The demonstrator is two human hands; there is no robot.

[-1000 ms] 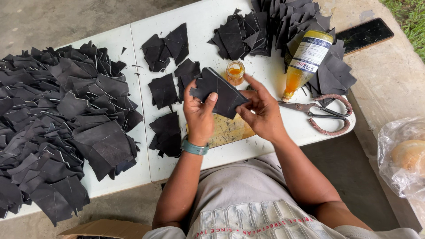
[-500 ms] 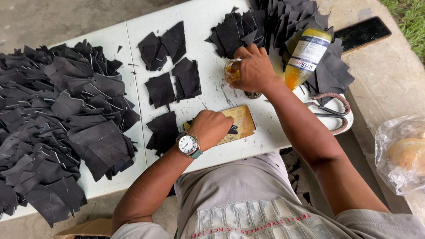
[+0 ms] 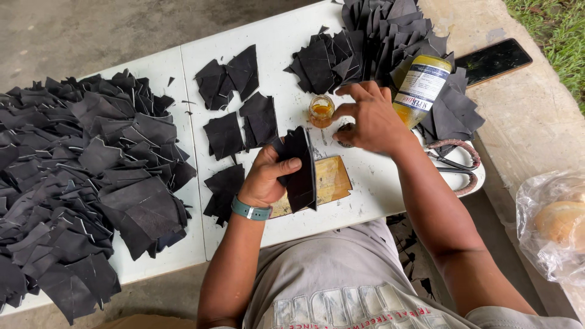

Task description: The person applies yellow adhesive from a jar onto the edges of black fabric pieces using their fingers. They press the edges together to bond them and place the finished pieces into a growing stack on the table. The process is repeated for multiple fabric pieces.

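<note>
My left hand [image 3: 266,176] grips a folded black leather piece [image 3: 298,167], held on edge above a small brown board [image 3: 332,180] on the white table [image 3: 286,55]. My right hand [image 3: 368,119] hovers beside a small open jar of amber glue [image 3: 320,110], fingers curled over a small dark object on the table; whether they hold anything I cannot tell. A larger glue bottle [image 3: 420,88] with a white label lies tilted just right of that hand.
A big heap of black leather pieces [image 3: 79,176] covers the table's left. More pieces [image 3: 372,42] pile at the back right, a few [image 3: 234,103] lie mid-table. Scissors [image 3: 457,167] rest at the right edge, a phone [image 3: 493,61] beyond, a plastic bag [image 3: 548,225] at far right.
My left hand has lifted a black piece off the brown board and now holds it upright. My right hand has moved from the small jar slightly toward the right.
</note>
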